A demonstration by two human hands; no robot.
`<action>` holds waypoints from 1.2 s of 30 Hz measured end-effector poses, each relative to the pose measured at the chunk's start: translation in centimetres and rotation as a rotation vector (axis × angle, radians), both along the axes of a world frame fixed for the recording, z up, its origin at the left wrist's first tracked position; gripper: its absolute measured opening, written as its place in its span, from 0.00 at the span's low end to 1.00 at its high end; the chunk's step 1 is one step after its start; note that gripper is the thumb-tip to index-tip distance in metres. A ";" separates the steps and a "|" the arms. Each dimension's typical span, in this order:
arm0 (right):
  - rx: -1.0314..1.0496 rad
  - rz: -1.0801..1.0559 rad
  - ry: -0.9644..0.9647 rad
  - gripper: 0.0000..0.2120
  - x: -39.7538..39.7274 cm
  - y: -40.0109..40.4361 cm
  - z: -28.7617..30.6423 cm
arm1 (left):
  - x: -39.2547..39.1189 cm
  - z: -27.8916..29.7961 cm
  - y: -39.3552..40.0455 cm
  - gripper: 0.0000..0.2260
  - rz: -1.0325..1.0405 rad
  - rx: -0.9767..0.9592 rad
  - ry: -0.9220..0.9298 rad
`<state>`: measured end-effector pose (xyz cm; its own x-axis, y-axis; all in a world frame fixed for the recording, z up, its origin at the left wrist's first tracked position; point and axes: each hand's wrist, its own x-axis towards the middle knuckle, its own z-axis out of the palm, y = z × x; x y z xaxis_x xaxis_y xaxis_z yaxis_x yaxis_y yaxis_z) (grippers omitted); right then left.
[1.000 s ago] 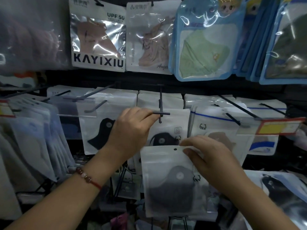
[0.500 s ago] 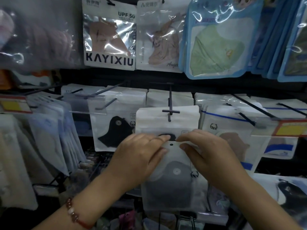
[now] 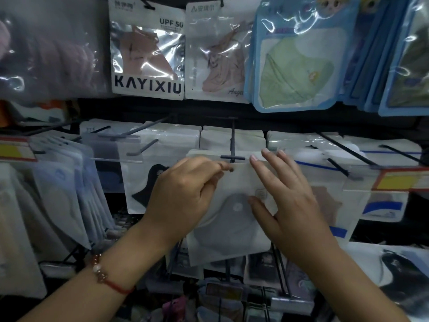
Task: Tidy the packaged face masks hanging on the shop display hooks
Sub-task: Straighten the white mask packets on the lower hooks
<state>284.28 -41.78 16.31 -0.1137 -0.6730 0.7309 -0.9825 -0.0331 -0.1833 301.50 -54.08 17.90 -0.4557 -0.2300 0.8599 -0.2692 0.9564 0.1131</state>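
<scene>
1. The left hand (image 3: 185, 196) pinches the top edge of a white translucent packet holding a dark grey face mask (image 3: 232, 219), beside its hanging hole.
2. The right hand (image 3: 287, 201), fingers spread straight, presses flat on the packet's right side.
3. The packet's top sits just under the cross-shaped tip of a black metal display hook (image 3: 232, 156).
4. White mask packets (image 3: 232, 140) hang behind it.

Left hand (image 3: 183, 196): raised at centre, back toward camera, fingers curled, thumb and forefinger pinched together at the far tip. Beaded bracelet on the left wrist. Right hand (image 3: 285, 194): just beside it on the right, fingers straight and spread, thumb extended left.
</scene>
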 end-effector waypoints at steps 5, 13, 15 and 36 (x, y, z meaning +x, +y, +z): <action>0.108 -0.030 -0.014 0.32 -0.1 -0.7 -0.7 | -1.1 -0.5 -1.1 0.09 0.043 0.087 -0.011; 0.234 -0.112 -0.006 0.33 0.7 -1.5 -1.3 | -1.9 -1.9 -2.4 0.15 0.242 -0.142 -0.126; 0.259 -0.129 -0.013 0.35 1.3 -1.6 -1.7 | -1.6 -2.7 -2.2 0.18 0.289 -0.083 -0.161; 0.407 0.198 -0.013 0.30 11.3 -8.0 -4.1 | 9.0 -7.4 -8.1 0.23 0.374 0.660 -0.001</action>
<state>295.61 -49.78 12.26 0.0390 -0.9149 0.4019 -0.9621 -0.1430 -0.2322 310.47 -62.23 10.48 -0.2473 -0.8362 0.4894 -0.5626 0.5352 0.6301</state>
